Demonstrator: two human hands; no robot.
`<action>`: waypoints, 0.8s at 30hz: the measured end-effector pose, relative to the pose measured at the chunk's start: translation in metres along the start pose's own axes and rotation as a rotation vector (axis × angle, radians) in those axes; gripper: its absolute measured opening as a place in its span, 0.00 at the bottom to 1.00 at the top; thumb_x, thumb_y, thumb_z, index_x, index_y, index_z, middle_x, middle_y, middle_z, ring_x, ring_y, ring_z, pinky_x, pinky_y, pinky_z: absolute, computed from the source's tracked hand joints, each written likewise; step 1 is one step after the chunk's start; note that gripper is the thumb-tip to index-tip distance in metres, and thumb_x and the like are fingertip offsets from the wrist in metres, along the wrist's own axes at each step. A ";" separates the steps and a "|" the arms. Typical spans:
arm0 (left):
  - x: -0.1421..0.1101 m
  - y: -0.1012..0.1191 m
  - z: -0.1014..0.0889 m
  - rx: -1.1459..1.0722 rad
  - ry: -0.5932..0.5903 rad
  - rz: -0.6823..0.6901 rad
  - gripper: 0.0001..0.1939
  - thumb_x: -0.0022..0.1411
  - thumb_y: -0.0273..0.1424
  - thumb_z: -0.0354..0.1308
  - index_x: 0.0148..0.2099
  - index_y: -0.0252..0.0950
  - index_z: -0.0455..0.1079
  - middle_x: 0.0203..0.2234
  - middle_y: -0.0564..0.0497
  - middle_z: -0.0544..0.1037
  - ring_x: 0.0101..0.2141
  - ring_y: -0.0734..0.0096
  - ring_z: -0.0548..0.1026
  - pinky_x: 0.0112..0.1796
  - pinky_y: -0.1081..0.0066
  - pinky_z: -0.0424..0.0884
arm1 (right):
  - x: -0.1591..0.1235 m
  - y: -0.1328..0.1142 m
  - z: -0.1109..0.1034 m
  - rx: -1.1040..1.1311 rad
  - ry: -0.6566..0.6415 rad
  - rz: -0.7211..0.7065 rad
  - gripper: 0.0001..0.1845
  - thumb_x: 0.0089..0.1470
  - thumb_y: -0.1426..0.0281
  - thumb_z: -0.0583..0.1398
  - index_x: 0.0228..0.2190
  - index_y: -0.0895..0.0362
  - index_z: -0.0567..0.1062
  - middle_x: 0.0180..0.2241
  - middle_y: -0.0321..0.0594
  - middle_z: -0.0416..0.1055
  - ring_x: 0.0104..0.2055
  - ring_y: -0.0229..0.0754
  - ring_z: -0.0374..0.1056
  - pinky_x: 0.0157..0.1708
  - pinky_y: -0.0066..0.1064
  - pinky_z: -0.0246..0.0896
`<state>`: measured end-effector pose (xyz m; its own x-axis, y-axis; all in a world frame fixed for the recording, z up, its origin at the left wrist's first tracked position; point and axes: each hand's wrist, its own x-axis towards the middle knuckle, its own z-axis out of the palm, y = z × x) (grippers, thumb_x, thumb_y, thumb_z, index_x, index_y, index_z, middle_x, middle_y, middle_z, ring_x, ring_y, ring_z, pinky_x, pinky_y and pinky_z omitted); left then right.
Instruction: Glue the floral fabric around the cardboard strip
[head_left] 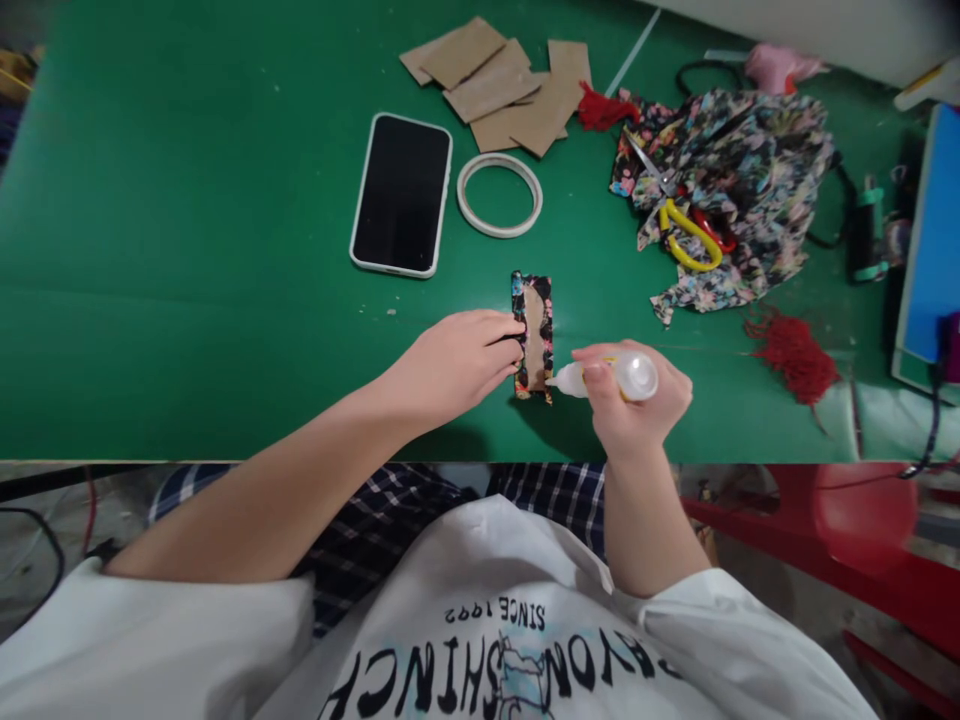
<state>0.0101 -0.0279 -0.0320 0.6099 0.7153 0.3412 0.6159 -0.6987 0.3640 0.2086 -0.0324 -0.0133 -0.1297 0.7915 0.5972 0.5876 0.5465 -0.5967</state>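
Observation:
A small cardboard strip wrapped in dark floral fabric [534,310] lies on the green table [187,300] near its front edge. My left hand [454,365] presses on the strip's left side with its fingers curled closed against it. My right hand [637,405] is closed around a small clear glue bottle [611,378]. The bottle's white nozzle points left and touches the lower end of the strip.
A black phone [403,193] and a ring of white tape [499,194] lie behind the strip. Cardboard pieces [502,85] sit at the back. Floral cloth [731,190] with yellow-handled scissors [686,235] is at the right, with red tassels [795,355] nearby.

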 end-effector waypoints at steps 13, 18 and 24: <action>0.001 0.000 -0.001 -0.019 -0.044 -0.025 0.10 0.64 0.29 0.49 0.40 0.33 0.72 0.46 0.44 0.74 0.47 0.63 0.72 0.49 0.61 0.69 | 0.001 0.000 -0.002 0.002 -0.011 0.124 0.14 0.53 0.60 0.58 0.21 0.54 0.75 0.20 0.35 0.74 0.22 0.37 0.69 0.23 0.31 0.65; 0.001 0.001 -0.002 -0.013 -0.043 -0.036 0.10 0.64 0.29 0.49 0.39 0.32 0.72 0.46 0.43 0.75 0.47 0.62 0.72 0.49 0.60 0.68 | 0.002 -0.001 -0.001 -0.014 0.010 0.148 0.16 0.52 0.58 0.58 0.20 0.54 0.74 0.20 0.35 0.73 0.22 0.37 0.68 0.24 0.31 0.64; 0.002 0.002 -0.002 -0.024 -0.052 -0.045 0.09 0.63 0.28 0.50 0.39 0.32 0.72 0.46 0.43 0.75 0.48 0.63 0.72 0.49 0.60 0.68 | 0.003 0.002 -0.010 0.091 0.175 0.261 0.19 0.54 0.56 0.55 0.20 0.54 0.75 0.19 0.35 0.70 0.19 0.36 0.64 0.19 0.30 0.56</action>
<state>0.0112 -0.0280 -0.0289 0.6078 0.7436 0.2787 0.6310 -0.6653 0.3990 0.2172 -0.0318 -0.0073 0.1597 0.8537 0.4956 0.5081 0.3594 -0.7828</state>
